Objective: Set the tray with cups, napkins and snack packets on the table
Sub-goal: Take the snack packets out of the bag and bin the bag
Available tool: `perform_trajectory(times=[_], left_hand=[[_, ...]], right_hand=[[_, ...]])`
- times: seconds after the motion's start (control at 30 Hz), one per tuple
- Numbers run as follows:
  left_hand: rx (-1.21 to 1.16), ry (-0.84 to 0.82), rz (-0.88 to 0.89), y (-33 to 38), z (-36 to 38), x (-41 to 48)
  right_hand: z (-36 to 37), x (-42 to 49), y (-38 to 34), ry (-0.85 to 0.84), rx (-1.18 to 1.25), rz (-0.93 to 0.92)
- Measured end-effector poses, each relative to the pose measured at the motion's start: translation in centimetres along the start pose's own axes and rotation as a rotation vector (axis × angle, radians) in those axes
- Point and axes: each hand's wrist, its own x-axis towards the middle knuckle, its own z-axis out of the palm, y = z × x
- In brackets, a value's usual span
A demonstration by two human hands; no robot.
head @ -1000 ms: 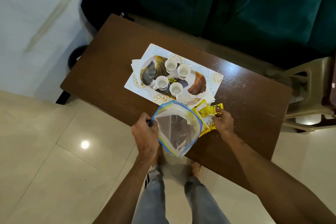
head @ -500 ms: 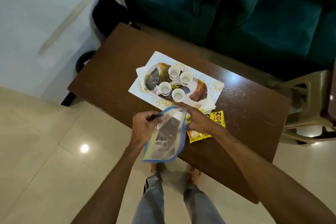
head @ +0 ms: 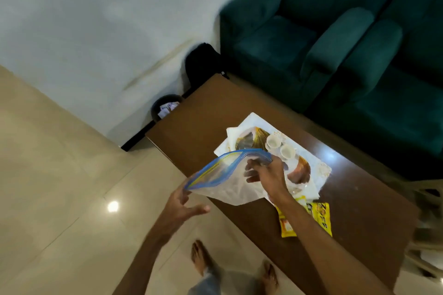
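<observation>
A clear zip bag with a blue and yellow seal strip is held up over the near edge of the brown worktop. Its seal strip is gripped by the right hand, whose fingers are curled round the right end of the strip. The left hand is seen just under the bag's left corner with fingers spread and nothing clenched in them (whether the corner is touched by the thumb cannot be told through the blur).

The tray, white with a dark and gold shell pattern, is found lying flat on the worktop, behind the bag and partly hidden by it and by the right hand. Two white cups are seen standing upright on the tray, close beside each other; any others are covered by the hand. White napkins are seen sticking out from beneath the tray at its left end. Two yellow snack packets are laid on the worktop just beside the tray's near corner, partly crossed by the right forearm.

A green sofa is set behind the worktop. A black bag and a dark bin are placed by the wall at the worktop's far left end. Bare feet are planted on the pale tiled floor.
</observation>
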Motion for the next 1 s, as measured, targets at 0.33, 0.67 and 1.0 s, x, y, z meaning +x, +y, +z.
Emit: perform_trajectory(times=[0.33, 0.67, 1.0], left_hand=[[-0.244, 0.548, 0.143, 5.1, -13.8, 4.5], [-0.278, 0.566, 0.125, 10.3, -27.2, 14.8], [-0.222, 0.349, 0.026, 13.7, -36.7, 28.1]], right_hand=[[17.0, 2.8, -7.9, -0.19, 0.025, 0.06], [30.4, 11.0, -10.7, -0.382, -0.238, -0.117], [43.8, 22.7, -10.8, -0.16, -0.411, -0.231]])
